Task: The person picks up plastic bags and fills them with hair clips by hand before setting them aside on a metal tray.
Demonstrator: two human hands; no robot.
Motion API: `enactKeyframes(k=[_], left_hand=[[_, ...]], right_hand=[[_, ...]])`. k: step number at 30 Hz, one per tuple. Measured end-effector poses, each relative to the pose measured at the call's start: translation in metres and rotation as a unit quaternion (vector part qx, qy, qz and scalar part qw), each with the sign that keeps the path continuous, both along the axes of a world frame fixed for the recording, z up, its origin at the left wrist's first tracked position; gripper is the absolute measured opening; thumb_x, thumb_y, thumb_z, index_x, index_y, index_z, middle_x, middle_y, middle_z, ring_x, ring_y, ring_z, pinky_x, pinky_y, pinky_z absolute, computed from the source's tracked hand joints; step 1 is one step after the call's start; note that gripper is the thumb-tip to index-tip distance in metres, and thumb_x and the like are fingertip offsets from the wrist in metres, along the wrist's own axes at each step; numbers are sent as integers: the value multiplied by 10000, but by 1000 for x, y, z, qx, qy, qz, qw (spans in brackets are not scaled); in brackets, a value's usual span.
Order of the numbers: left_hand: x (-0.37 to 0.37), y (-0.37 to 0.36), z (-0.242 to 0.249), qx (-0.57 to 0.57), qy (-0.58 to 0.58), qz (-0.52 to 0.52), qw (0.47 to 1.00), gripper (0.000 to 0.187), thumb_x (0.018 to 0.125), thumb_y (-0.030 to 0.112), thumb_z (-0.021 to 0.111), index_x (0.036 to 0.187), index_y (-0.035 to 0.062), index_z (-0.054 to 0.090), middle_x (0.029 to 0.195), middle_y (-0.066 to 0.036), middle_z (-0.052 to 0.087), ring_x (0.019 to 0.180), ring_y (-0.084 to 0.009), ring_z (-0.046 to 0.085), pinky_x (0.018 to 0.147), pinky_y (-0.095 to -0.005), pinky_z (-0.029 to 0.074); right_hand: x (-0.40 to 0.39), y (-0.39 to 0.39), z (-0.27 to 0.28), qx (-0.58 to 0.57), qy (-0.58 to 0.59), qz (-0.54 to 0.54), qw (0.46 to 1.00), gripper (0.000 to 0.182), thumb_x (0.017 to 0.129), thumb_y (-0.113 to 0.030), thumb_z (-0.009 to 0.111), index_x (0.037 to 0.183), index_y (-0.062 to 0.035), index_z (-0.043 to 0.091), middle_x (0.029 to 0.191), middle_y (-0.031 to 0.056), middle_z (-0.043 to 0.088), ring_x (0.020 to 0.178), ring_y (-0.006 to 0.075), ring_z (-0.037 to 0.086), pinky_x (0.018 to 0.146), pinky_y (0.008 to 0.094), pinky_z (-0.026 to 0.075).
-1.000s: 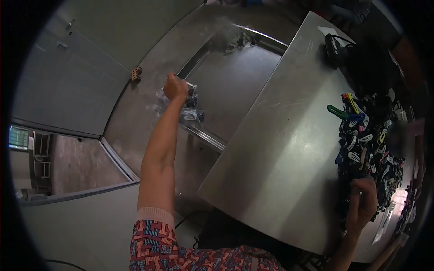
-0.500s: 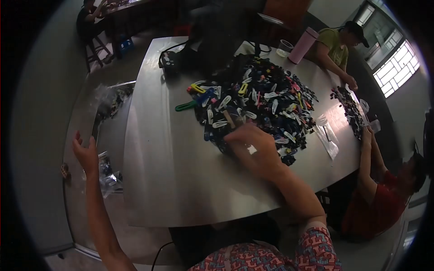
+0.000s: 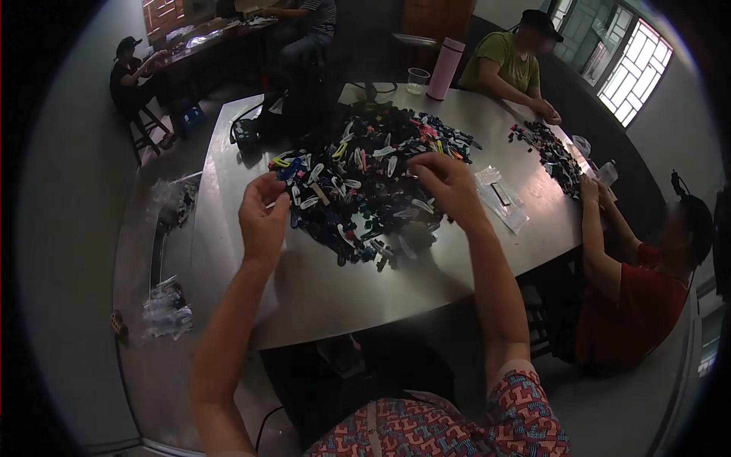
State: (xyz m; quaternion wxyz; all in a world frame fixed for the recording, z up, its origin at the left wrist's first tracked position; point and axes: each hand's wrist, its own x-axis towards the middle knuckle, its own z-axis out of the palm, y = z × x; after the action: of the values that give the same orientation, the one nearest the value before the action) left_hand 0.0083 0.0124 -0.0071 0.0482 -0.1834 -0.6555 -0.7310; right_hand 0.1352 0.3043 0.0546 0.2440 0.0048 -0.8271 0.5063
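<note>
A large heap of mixed hair clips (image 3: 358, 164), mostly dark with white, yellow and pink ones among them, is spread over the metal table (image 3: 304, 305). My left hand (image 3: 261, 217) is at the heap's left edge, fingers curved and thumb apart, with nothing visible between them. Just beyond its fingertips lies a blue clip (image 3: 291, 169). Over the right side of the heap, my right hand (image 3: 453, 186) pinches thumb and forefinger together. Something small and pale shows at those fingertips, too small to name. A flat tan piece (image 3: 320, 194) rests on the clips between my hands.
Right of the heap lies a clear plastic bag (image 3: 502, 199). A pink bottle (image 3: 446, 70) and a clear cup (image 3: 416, 81) stand at the far edge. Two people sit along the right side by a smaller pile (image 3: 552, 156). Plastic bags (image 3: 167, 308) lie low at left.
My left hand has come in from off the table's left side to the heap. My right hand has lifted from the near edge and moved farther right. The view has shifted too.
</note>
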Motion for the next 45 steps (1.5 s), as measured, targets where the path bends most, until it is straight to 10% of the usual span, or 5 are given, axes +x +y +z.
enactKeyframes(k=[12,31,45], left_hand=[[-9,-8,-21,-71,95,106,987,286,892,16,625,1176,36,596,955,-14,641,827,-81,599,720,-227,497],[-11,-7,-25,-64,103,121,985,260,863,13,636,1122,33,617,843,-18,653,718,-86,607,647,-229,493],[-12,-10,-25,-107,97,87,986,264,902,-1,609,1164,32,609,930,-14,626,815,-88,590,718,-233,497]], right_hand=[[131,153,-62,37,-41,-279,959,178,933,-92,616,1040,18,708,879,57,704,786,119,634,713,258,498],[77,206,-87,403,-144,-379,820,365,839,-333,720,1045,-31,721,1005,179,683,903,320,655,821,416,520],[70,199,-50,246,-267,-351,863,272,806,-306,692,935,-81,774,903,125,743,877,301,706,817,412,544]])
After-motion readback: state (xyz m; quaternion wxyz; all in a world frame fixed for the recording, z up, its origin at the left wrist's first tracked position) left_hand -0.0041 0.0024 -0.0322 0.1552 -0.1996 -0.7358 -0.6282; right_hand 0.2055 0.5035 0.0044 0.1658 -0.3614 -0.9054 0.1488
